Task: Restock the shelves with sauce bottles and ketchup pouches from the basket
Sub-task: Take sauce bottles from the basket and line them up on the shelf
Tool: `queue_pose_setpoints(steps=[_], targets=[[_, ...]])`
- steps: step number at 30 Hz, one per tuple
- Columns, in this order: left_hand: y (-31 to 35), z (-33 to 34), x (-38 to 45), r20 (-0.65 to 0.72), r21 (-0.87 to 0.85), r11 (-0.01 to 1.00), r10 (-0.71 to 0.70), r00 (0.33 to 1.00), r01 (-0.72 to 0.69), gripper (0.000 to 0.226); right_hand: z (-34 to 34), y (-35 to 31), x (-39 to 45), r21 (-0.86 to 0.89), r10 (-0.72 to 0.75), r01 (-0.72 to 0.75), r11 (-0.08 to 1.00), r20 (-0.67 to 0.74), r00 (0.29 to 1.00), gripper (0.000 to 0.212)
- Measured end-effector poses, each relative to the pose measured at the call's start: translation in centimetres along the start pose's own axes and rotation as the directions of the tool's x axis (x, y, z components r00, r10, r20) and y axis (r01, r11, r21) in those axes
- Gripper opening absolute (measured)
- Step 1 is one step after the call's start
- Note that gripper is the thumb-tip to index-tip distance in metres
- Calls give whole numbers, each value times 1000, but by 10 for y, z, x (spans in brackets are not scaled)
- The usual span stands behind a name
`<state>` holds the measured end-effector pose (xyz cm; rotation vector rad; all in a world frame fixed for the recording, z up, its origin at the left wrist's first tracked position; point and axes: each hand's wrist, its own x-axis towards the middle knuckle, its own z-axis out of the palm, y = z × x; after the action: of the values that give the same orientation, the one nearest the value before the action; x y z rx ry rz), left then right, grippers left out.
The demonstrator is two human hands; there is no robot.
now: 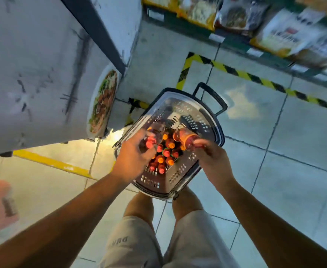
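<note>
The person stands over the basket [219,130], which sits on the tiled floor [294,171] just ahead of their feet, with a shelf [275,41] of packaged goods running along the far side of the aisle and a large white unit [33,74] close on the left. I judge this to be the pick-up step: bottles are being drawn out of the basket and none has gone to the shelf yet. The next move calls for lifting both bottles clear of the rim, straightening up and turning to the right shelf section, then setting them upright in a free slot; which slot that is, I cannot tell from here.

Inside the basket a cluster of sauce bottles [165,155] stands packed together, red and orange caps upward, toward the near-left half. No ketchup pouches can be made out.

The left hand [133,157] is curled around a red-capped bottle [151,143] at the cluster's left edge, fingers wrapped about its neck. The right hand [211,157] pinches another bottle [185,139] by its cap end, tilted and lifted above the rest. Motion blur hides the finer finger detail.
</note>
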<state>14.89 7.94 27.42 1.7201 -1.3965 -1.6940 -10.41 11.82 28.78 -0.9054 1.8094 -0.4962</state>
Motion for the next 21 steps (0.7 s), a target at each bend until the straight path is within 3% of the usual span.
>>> queue_pose_setpoints(steps=[5, 12, 21], targets=[[40, -37, -100, -70, 138, 989, 57, 996, -47, 29, -40, -39, -85, -148, -69, 67, 987, -8, 998, 24], [80, -65, -222, -173, 203, 978, 91, 981, -55, 28, -91, -64, -167, -200, -83, 81, 977, -5, 996, 24], [108, 0, -323, -473, -105, 994, -20, 881, -34, 26, -147, -64, -200, -203, -249, 282, 938, 174, 953, 33]])
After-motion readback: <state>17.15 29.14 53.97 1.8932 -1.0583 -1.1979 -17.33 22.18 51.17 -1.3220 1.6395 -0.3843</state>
